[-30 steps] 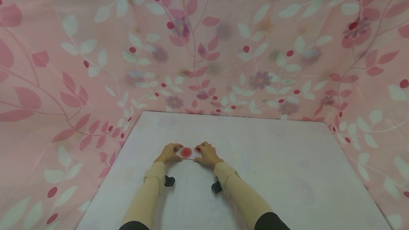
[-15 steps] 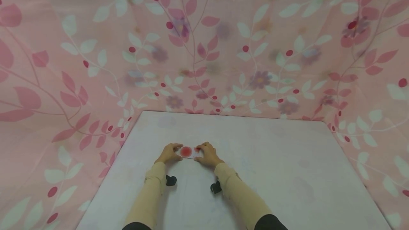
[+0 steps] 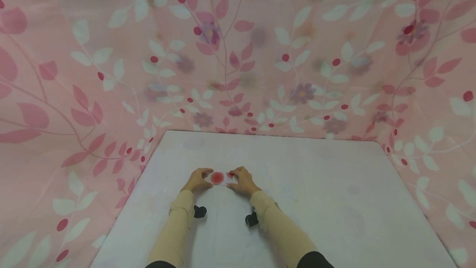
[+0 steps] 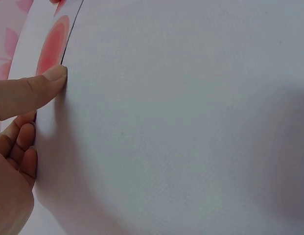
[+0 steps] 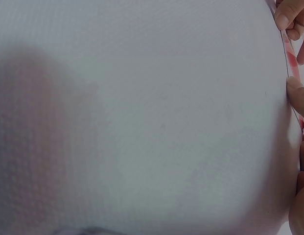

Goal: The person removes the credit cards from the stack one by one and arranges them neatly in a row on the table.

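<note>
A flat white card (image 3: 217, 178) with a large red disc and a smaller red mark near its right end lies low over the white table. My left hand (image 3: 197, 180) holds its left end, thumb at the near edge and fingers at the far side. At the right end, my right hand (image 3: 243, 181) grips it the same way and covers that corner. In the left wrist view the left thumb (image 4: 50, 81) presses on the near edge of the card (image 4: 54, 44). Only a sliver of the card (image 5: 291, 54) shows between both hands in the right wrist view.
The white tabletop (image 3: 320, 189) stretches on either side of the hands. Pink cloth with leaves and flowers (image 3: 260, 86) hangs behind and at both sides of the table. A dark wrist mount (image 3: 200, 211) sticks out under the left wrist, another dark mount (image 3: 251, 219) under the right.
Both hands keep their hold on the card and stay in nearly the same place. The view has shifted by a hair.
</note>
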Available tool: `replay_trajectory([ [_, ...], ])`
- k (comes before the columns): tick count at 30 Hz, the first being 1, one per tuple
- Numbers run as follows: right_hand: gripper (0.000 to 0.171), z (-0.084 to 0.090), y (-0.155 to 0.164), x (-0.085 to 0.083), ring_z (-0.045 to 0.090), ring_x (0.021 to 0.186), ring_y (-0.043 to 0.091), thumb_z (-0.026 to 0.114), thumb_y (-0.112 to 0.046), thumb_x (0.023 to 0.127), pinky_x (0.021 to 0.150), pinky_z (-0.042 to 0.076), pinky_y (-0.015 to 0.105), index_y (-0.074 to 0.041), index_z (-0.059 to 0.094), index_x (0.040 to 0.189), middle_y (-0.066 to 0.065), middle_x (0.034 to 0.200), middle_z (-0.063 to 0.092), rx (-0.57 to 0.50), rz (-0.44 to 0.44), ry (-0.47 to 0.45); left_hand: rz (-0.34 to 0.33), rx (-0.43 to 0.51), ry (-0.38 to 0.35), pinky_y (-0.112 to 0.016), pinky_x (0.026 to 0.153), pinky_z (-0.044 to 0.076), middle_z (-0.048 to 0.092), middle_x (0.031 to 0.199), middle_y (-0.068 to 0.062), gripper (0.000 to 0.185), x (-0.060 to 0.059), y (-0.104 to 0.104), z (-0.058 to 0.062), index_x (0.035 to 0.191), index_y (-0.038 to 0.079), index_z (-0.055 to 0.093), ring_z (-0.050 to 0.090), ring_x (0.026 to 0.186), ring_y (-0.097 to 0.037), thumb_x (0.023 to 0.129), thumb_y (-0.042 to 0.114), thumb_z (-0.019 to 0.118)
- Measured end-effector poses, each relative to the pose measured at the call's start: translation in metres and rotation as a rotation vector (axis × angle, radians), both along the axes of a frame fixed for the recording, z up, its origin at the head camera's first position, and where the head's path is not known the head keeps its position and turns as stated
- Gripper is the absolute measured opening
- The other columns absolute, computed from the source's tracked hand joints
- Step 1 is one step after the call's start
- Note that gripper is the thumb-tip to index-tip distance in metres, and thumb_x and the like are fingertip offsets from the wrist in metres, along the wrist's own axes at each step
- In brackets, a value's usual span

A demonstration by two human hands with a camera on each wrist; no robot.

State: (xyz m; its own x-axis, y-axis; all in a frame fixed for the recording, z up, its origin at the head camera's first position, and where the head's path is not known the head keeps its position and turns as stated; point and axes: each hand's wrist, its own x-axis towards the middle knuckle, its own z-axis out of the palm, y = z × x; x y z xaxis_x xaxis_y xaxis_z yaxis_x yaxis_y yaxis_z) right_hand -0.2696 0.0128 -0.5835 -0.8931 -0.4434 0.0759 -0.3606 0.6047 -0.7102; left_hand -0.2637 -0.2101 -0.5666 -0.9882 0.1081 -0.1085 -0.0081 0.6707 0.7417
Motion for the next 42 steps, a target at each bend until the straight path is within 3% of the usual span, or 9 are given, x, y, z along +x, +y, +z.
replay_trajectory([
  [7, 0.050, -0.003, 0.002, -0.001, 0.048, 0.109, 0.033, 0.075, -0.024, 0.079, 0.093, 0.039, 0.051, -0.002, 0.059, 0.122, 0.016, 0.116, 0.050, -0.019, -0.009, -0.006, 0.012, 0.010, 0.000, -0.048, 0.089, 0.044, 0.057, 0.103, -0.019, 0.055, 0.001, 0.001, -0.004, 0.116, 0.001, 0.063, 0.053, 0.097, -0.032, 0.063, -0.002, 0.078],
  [17, 0.049, -0.007, 0.002, -0.002, 0.050, 0.105, 0.032, 0.075, -0.022, 0.079, 0.091, 0.042, 0.049, 0.001, 0.060, 0.120, 0.016, 0.112, 0.051, -0.021, -0.008, 0.028, -0.017, 0.003, 0.065, -0.046, 0.084, 0.045, 0.056, 0.097, -0.019, 0.050, 0.002, 0.000, -0.005, 0.114, -0.001, 0.064, 0.052, 0.092, -0.031, 0.066, -0.001, 0.078],
  [30, 0.048, -0.009, 0.000, -0.001, 0.051, 0.104, 0.031, 0.074, -0.023, 0.080, 0.091, 0.043, 0.048, 0.001, 0.060, 0.120, 0.015, 0.110, 0.051, -0.008, -0.015, 0.060, -0.036, -0.025, 0.099, -0.045, 0.083, 0.043, 0.055, 0.096, -0.020, 0.050, 0.005, 0.001, -0.002, 0.115, -0.004, 0.062, 0.051, 0.091, -0.031, 0.067, -0.001, 0.075],
  [35, 0.050, -0.011, 0.002, -0.002, 0.052, 0.104, 0.032, 0.073, -0.023, 0.080, 0.092, 0.043, 0.047, 0.003, 0.059, 0.121, 0.016, 0.109, 0.052, -0.052, -0.015, 0.055, -0.021, -0.019, 0.101, -0.051, 0.091, 0.042, 0.056, 0.102, -0.023, 0.056, 0.008, 0.000, -0.002, 0.119, -0.003, 0.059, 0.052, 0.099, -0.036, 0.067, 0.002, 0.078],
  [42, 0.048, -0.003, 0.008, 0.004, 0.056, 0.108, 0.029, 0.070, -0.021, 0.082, 0.097, 0.044, 0.044, 0.005, 0.057, 0.121, 0.015, 0.113, 0.061, -0.205, -0.081, -0.061, 0.063, 0.114, 0.170, -0.051, 0.096, 0.041, 0.061, 0.107, -0.024, 0.057, 0.016, 0.001, -0.009, 0.116, -0.008, 0.059, 0.055, 0.104, -0.038, 0.065, 0.005, 0.082],
])
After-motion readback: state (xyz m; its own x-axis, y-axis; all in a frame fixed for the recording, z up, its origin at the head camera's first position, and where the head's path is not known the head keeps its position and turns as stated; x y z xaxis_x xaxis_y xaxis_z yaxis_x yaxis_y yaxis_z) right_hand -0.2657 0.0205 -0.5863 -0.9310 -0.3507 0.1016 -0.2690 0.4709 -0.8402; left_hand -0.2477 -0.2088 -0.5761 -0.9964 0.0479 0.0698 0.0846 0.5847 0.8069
